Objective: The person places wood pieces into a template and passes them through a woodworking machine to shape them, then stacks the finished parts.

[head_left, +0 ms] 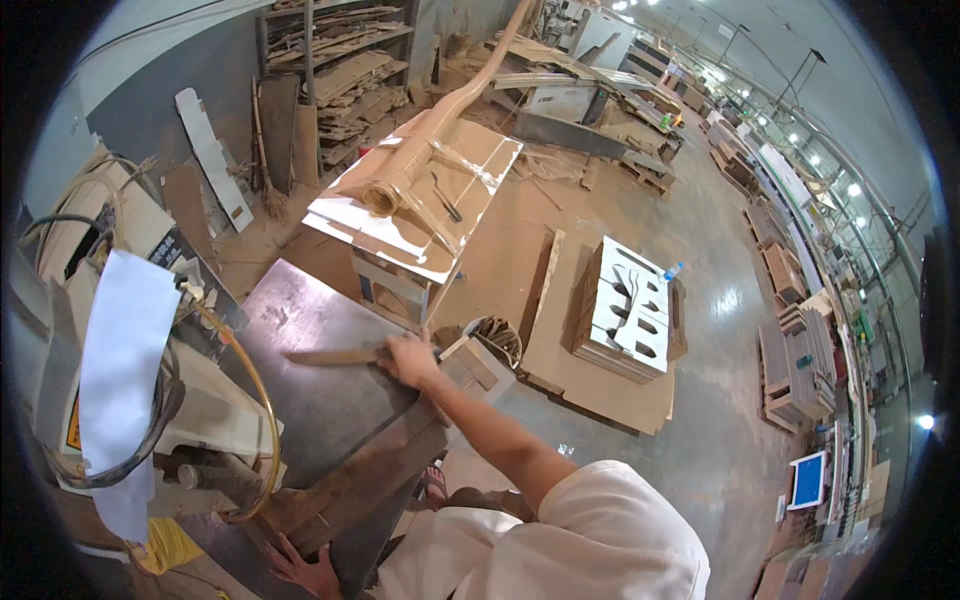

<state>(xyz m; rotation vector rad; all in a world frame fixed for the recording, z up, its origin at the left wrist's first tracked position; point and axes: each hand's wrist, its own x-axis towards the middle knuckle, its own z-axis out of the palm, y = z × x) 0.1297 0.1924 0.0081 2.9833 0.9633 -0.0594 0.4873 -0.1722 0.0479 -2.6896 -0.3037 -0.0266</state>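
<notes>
My right hand (408, 360) is closed around one end of a narrow, flat wooden strip (335, 357). The strip lies over the dark metal machine table (300, 320), its tapered end toward the left. Lower down, my left hand (305, 572) rests with fingers apart beside a long dusty wooden board (350, 480) that crosses the table like a fence. Nothing shows in that hand. Left of the table stands the machine's head (215, 405), with a yellowish hose (245, 365) and a hanging white sheet (125, 390).
A bucket of offcuts (497, 338) stands right of the table. Beyond it, a stack of white panels with cutouts (628, 310) sits on cardboard (545, 345), a bottle (673, 271) on top. Ahead, a ribbed duct (410, 170) lies across a dusty white-topped bench (490, 170).
</notes>
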